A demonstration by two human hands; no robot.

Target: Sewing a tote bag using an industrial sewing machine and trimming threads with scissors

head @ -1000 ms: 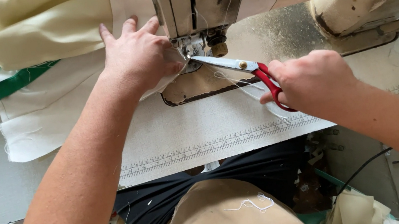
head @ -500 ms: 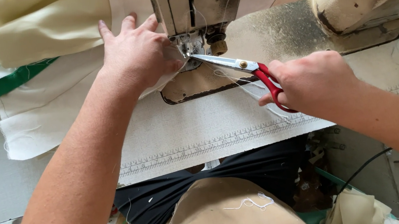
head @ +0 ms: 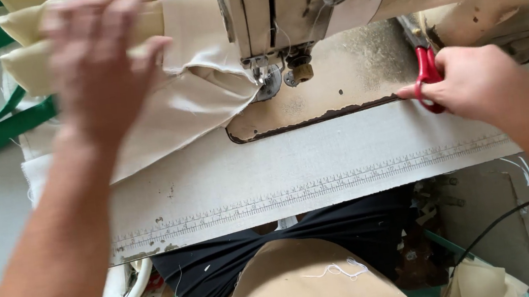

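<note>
Left hand (head: pixel 99 68) spread wide, blurred, above cream fabric (head: pixel 167 113) at desk's far left, right hand (head: pixel 469 82) gripping red-handled scissors (head: pixel 427 70) beside sewing machine (head: pixel 327 2), near right edge

Left hand (head: pixel 102 61) lifted off the cream fabric (head: pixel 186 104) beside the needle, now blurred and raised over the folded pile; red-handled scissors (head: pixel 427 70) drawn away from the presser foot (head: pixel 268 82), now held by right hand (head: pixel 469 82) near the machine's right end; fabric pulled leftward.

Right hand (head: pixel 473 81) grips red scissors (head: pixel 427 70); left hand (head: pixel 95 61) over cream cloth (head: pixel 187 111).
</note>
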